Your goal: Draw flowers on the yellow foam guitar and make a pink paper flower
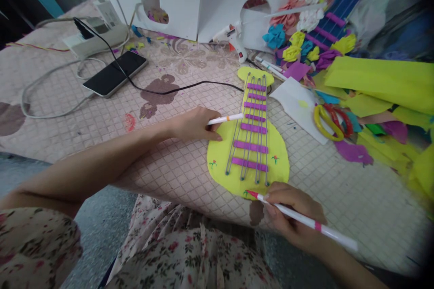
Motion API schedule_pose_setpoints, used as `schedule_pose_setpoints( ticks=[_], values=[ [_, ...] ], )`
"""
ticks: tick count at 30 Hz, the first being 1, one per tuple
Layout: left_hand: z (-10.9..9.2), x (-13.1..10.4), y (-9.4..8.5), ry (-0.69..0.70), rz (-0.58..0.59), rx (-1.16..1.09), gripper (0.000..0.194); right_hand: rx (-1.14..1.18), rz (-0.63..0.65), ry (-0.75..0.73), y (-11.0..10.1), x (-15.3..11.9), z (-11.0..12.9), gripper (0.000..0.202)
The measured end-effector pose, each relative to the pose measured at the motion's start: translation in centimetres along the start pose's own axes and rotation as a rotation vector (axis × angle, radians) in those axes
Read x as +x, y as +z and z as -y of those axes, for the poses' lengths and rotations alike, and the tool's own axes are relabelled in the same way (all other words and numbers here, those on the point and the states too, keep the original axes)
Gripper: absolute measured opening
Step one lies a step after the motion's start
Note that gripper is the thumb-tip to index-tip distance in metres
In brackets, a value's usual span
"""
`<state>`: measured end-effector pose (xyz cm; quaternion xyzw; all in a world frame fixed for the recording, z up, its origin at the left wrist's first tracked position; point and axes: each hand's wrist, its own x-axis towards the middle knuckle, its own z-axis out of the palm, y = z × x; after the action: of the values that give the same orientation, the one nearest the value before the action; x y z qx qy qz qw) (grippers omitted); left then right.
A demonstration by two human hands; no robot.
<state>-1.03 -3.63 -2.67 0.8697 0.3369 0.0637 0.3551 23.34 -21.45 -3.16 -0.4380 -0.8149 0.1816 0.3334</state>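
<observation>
A yellow paper guitar [217,144] lies flat near the table's front edge, with purple strips across it and grey strings running down its length. Small red and green flowers are drawn on its lower body. My right hand [294,212] grips a white felt-tip pen [305,220] with a red tip, which touches the guitar's bottom edge beside a green mark. At the guitar's left side rests my left hand [196,124], its thumb on the yellow paper. Between its fingers is a second white pen [225,118] with an orange band, pointing right over the strings.
A black phone [117,73] and a power strip [98,38] with cables are at the left. Behind the guitar lies a glue gun [232,40]. Red and yellow scissors [327,122] sit among paper scraps [379,81] at the right. White boards [179,0] stand at the back.
</observation>
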Motion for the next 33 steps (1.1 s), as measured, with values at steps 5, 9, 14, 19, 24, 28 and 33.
schedule_pose_setpoints(
  ticks=[5,9,14,19,24,28,33],
  values=[
    [-0.06,0.00,-0.02,-0.005,-0.003,0.008,0.029,-0.017,0.013,-0.012,-0.02,0.22,0.09,0.014],
    [-0.02,0.02,0.00,-0.001,-0.001,0.003,0.029,0.004,0.030,-0.008,0.01,0.28,0.14,0.017],
    [0.03,0.06,-0.01,-0.011,0.000,-0.002,0.029,-0.006,0.033,-0.005,0.15,-0.02,-0.02,0.016],
    [0.12,0.04,0.01,0.000,-0.004,-0.009,0.029,0.001,0.038,0.013,0.09,0.08,-0.01,0.016],
    [0.24,0.01,0.10,0.005,-0.009,-0.008,0.029,0.016,0.037,0.026,0.01,0.52,0.24,0.019],
    [0.09,0.00,0.03,-0.006,-0.004,-0.009,0.028,0.010,0.026,0.039,0.01,0.50,0.24,0.018],
    [-0.04,-0.02,-0.05,-0.004,0.004,-0.010,0.028,-0.004,0.029,0.031,-0.10,0.30,0.12,0.016]
  ],
)
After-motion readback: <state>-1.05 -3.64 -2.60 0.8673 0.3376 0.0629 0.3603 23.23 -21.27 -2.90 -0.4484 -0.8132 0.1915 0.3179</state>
